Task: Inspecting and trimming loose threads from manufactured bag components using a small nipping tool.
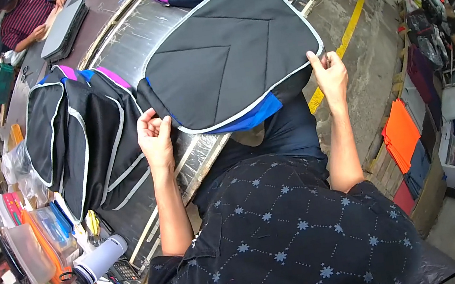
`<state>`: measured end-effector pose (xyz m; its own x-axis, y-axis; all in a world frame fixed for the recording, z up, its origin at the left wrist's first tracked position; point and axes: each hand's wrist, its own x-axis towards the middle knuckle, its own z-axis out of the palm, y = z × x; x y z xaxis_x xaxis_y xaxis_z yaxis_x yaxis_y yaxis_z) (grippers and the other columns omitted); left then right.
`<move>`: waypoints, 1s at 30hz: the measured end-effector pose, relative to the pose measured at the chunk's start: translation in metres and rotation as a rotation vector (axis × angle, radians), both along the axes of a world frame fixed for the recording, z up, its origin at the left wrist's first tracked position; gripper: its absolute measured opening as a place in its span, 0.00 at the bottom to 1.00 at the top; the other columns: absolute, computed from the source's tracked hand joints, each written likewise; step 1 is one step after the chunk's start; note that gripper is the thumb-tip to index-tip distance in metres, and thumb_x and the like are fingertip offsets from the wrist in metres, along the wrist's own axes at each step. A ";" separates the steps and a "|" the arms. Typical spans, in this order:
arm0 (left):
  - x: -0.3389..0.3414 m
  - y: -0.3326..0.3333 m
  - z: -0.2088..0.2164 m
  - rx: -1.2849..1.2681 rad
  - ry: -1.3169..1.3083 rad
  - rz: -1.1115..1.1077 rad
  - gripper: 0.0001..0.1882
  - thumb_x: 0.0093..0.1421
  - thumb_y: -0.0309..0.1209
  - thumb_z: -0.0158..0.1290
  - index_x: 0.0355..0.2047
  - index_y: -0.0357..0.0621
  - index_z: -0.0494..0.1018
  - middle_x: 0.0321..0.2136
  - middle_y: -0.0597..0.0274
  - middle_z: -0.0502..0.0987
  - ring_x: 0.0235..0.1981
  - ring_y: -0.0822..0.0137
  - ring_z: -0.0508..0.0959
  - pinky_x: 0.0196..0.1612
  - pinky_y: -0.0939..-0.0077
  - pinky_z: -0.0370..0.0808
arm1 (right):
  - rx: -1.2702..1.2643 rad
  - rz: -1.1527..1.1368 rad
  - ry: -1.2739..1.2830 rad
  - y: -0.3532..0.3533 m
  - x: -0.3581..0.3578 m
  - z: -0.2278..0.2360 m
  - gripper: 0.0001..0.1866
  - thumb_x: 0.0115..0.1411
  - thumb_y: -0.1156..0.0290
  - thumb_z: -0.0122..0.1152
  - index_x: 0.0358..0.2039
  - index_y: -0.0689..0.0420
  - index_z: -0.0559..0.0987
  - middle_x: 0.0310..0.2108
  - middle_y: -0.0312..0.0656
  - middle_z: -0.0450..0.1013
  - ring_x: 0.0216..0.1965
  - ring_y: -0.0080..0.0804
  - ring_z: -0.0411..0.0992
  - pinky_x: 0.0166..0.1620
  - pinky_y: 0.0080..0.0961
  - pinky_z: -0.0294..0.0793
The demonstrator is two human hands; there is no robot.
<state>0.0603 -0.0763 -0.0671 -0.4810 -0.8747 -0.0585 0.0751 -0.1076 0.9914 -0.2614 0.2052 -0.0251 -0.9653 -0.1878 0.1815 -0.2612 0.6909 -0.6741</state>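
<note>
Cluttered workshop, silvery table (122,45), black fabric panel (211,66) held up over its edge. Left hand (156,142) and right hand (331,78) each have a closed, pinching grip on the piped rim. Probably light, bendy, not fragile; corners work.

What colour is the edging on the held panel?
The edging is light grey, in the head view.

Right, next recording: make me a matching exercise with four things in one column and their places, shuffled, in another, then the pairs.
Things
1. Left hand
2. Orange fabric
3. Right hand
4. Bottle

Places
A. Beside the calculator
B. At the right-hand corner of the black panel with pale piping
C. To the right of the yellow floor line
D. At the panel's lower left edge

Pairs: 1-D, 2-C, 3-B, 4-A
</note>
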 end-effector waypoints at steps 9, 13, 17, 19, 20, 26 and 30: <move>-0.034 0.067 0.045 -1.181 -0.632 0.066 0.36 0.60 0.34 0.66 0.67 0.34 0.69 0.66 0.40 0.69 0.69 0.38 0.65 0.71 0.42 0.61 | -0.457 0.144 -0.192 0.002 0.004 -0.051 0.16 0.68 0.73 0.69 0.32 0.54 0.67 0.25 0.30 0.71 0.23 0.16 0.71 0.29 0.19 0.76; -0.049 0.079 0.046 -1.148 -0.915 -0.278 0.48 0.64 0.47 0.65 0.74 0.31 0.58 0.72 0.29 0.59 0.74 0.28 0.57 0.74 0.32 0.54 | -0.625 0.192 -0.242 0.004 -0.001 -0.056 0.17 0.67 0.78 0.68 0.33 0.53 0.65 0.27 0.31 0.71 0.24 0.18 0.72 0.30 0.20 0.78; -0.062 0.098 0.058 -0.313 -0.003 -1.193 0.36 0.65 0.42 0.66 0.69 0.38 0.69 0.63 0.44 0.76 0.67 0.44 0.73 0.72 0.47 0.65 | -0.797 0.216 -0.309 0.010 -0.001 -0.073 0.17 0.67 0.77 0.68 0.35 0.53 0.65 0.31 0.34 0.73 0.24 0.20 0.74 0.29 0.19 0.79; -0.080 0.117 0.054 -0.680 0.074 -0.991 0.33 0.63 0.38 0.68 0.66 0.40 0.73 0.63 0.48 0.77 0.67 0.47 0.74 0.72 0.52 0.66 | -0.788 0.207 -0.343 0.009 0.007 -0.072 0.17 0.68 0.74 0.70 0.35 0.54 0.65 0.30 0.34 0.73 0.24 0.19 0.74 0.28 0.19 0.78; -0.094 0.117 0.063 -0.993 -0.058 -0.808 0.31 0.61 0.33 0.67 0.64 0.41 0.75 0.62 0.49 0.77 0.66 0.47 0.74 0.70 0.53 0.69 | -0.737 0.169 -0.351 0.008 0.012 -0.067 0.17 0.68 0.74 0.70 0.36 0.54 0.66 0.31 0.35 0.74 0.24 0.20 0.75 0.28 0.19 0.78; -0.124 0.110 0.028 -1.034 -0.212 -0.757 0.25 0.57 0.30 0.68 0.56 0.41 0.79 0.58 0.55 0.80 0.59 0.48 0.77 0.59 0.56 0.75 | -0.765 0.202 -0.376 0.000 0.024 -0.079 0.15 0.67 0.80 0.66 0.41 0.55 0.66 0.34 0.37 0.75 0.33 0.27 0.82 0.34 0.21 0.83; -0.123 0.098 0.033 -1.337 -0.352 -0.489 0.21 0.57 0.25 0.63 0.52 0.48 0.81 0.48 0.60 0.82 0.54 0.56 0.79 0.58 0.55 0.72 | -1.162 0.241 -0.520 -0.006 0.033 -0.065 0.16 0.67 0.82 0.67 0.39 0.50 0.67 0.33 0.35 0.76 0.33 0.30 0.82 0.38 0.27 0.88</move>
<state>-0.0627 0.0213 -0.0345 -0.8718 -0.1279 0.4729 0.0406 0.9431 0.3300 -0.2286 0.1987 -0.0905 -0.9355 -0.3522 -0.0294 0.1759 -0.3917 -0.9031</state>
